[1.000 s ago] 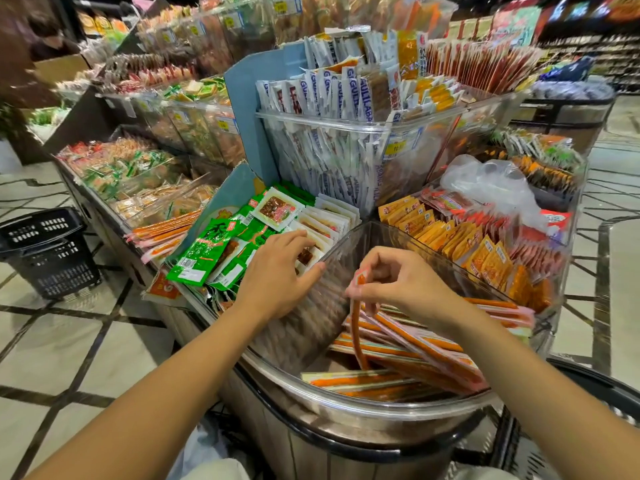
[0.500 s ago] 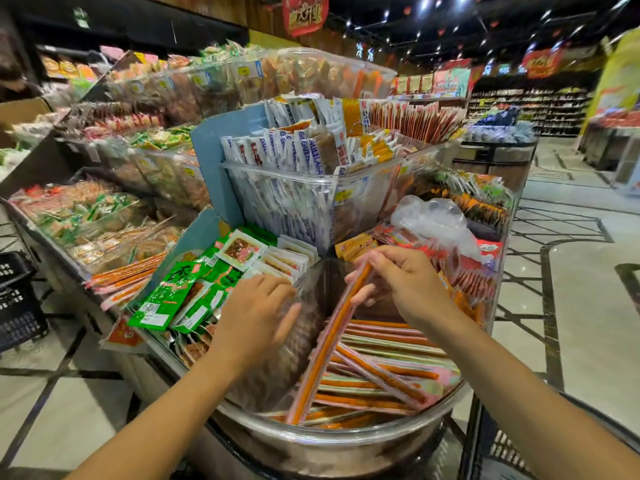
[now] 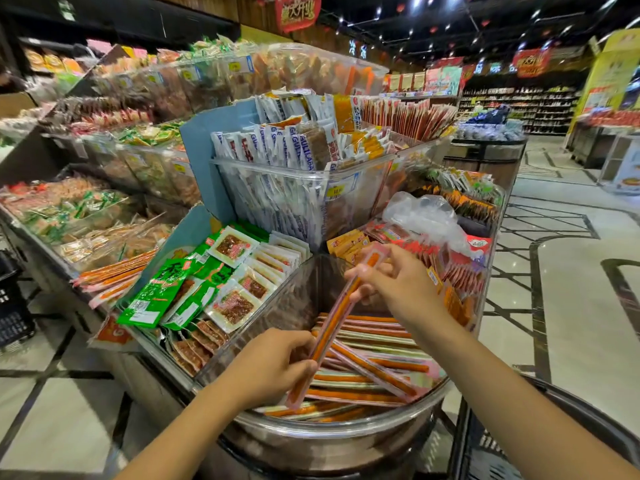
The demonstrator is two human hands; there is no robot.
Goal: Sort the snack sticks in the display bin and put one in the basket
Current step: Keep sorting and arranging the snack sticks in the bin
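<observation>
Both hands hold one snack stick (image 3: 332,320), a long orange stick in a clear wrapper with pink edges, slanted above the display bin (image 3: 363,429). The right hand (image 3: 398,285) is over the bin's far corner. Its thumb and fingers (image 3: 362,271) are closed together in a pinch on the stick's upper end, and the very tip of the wrapper pokes out above them. The left hand (image 3: 273,362) is at the bin's near left edge, its fingers curled round the lower part of the stick. The stick's bottom end juts out below that hand, over the near rim. Between the two hands the middle of the stick is bare and clear of any finger. Beneath it, more snack sticks (image 3: 381,370) of the same kind lie flat in the bin, most of them running side to side and a few crossed at an angle. Just beyond the bin's left wall is a compartment of green packets (image 3: 156,299) and white-edged packets. Orange packets (image 3: 349,244) stand just beyond the far corner, behind the right hand. A black basket (image 3: 12,306) sits on the floor, well apart from the bin to the left.
</observation>
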